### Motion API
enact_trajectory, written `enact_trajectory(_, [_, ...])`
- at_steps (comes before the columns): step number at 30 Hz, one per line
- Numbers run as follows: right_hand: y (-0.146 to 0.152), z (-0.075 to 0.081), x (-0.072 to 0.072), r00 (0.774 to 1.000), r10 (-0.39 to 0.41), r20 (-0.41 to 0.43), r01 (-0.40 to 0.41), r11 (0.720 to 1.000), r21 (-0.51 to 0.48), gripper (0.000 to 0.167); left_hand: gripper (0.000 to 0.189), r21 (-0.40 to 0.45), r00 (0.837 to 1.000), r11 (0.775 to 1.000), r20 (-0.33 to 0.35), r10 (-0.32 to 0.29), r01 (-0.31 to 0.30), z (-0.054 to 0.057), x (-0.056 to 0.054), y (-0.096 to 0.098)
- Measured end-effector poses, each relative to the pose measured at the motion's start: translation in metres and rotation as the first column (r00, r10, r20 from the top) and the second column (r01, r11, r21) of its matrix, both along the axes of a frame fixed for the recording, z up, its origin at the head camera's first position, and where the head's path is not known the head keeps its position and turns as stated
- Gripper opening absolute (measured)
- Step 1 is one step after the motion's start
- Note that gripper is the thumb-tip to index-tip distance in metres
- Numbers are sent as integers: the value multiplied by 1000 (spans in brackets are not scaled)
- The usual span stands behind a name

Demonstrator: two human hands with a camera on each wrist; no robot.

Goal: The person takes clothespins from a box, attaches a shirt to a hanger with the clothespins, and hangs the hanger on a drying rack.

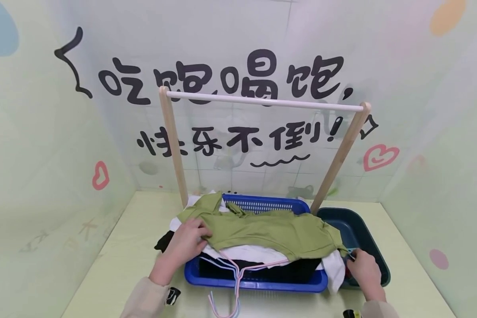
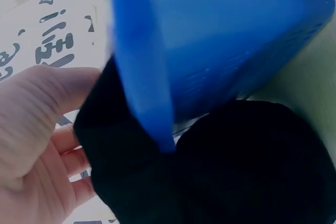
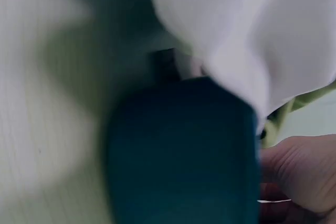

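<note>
A green short-sleeved garment [image 1: 262, 227] lies spread over white cloth [image 1: 248, 252] and black clothes [image 1: 258, 270] in a blue basket [image 1: 258, 283]. My left hand [image 1: 187, 240] rests on the garment's left part with bent fingers; I cannot tell whether they pinch the fabric. In the left wrist view black cloth [image 2: 142, 182] hides its fingertips. At the garment's right end my right hand [image 1: 365, 268] pinches a thin light-blue piece [image 1: 350, 250] beside the green fabric. Pink and light-blue wire hangers [image 1: 237, 282] hang over the basket's front rim, hooks toward me.
A dark green tub [image 1: 375, 247] stands right of the basket, under my right hand. Behind rises a wooden rack with upright posts [image 1: 175, 145] and a white crossbar [image 1: 262, 101]. A printed curtain [image 1: 238, 26] closes off the back and sides of the pale table [image 1: 115, 247].
</note>
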State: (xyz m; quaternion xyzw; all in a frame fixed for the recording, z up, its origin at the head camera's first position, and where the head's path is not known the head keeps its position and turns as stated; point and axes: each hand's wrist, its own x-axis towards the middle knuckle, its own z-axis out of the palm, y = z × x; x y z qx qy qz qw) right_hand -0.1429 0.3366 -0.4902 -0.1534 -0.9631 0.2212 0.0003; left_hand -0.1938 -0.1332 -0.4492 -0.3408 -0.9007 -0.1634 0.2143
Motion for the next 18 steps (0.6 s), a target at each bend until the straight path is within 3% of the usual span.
enact_trajectory(4, [-1,-6,-3,999,0,46,0,1000,4,22,16,5,999,1000,-48,-24,24,-2,-1,-1])
enact_trajectory(9, [-2,-13,-5,999,23,45,-24,999,22,27,16,17,996,998,-62,-57,58,-4,-3,-5])
enact_trajectory(13, [-1,-17,-5,999,38,31,-38,999,22,23,17,51,994,996,-79,-69,73,1,-4,-6])
enact_trajectory(18, [1,-15,-5,1000,2,27,-2,1000,18,25,16,105,985,990,-158,-75,92,7,-8,-5])
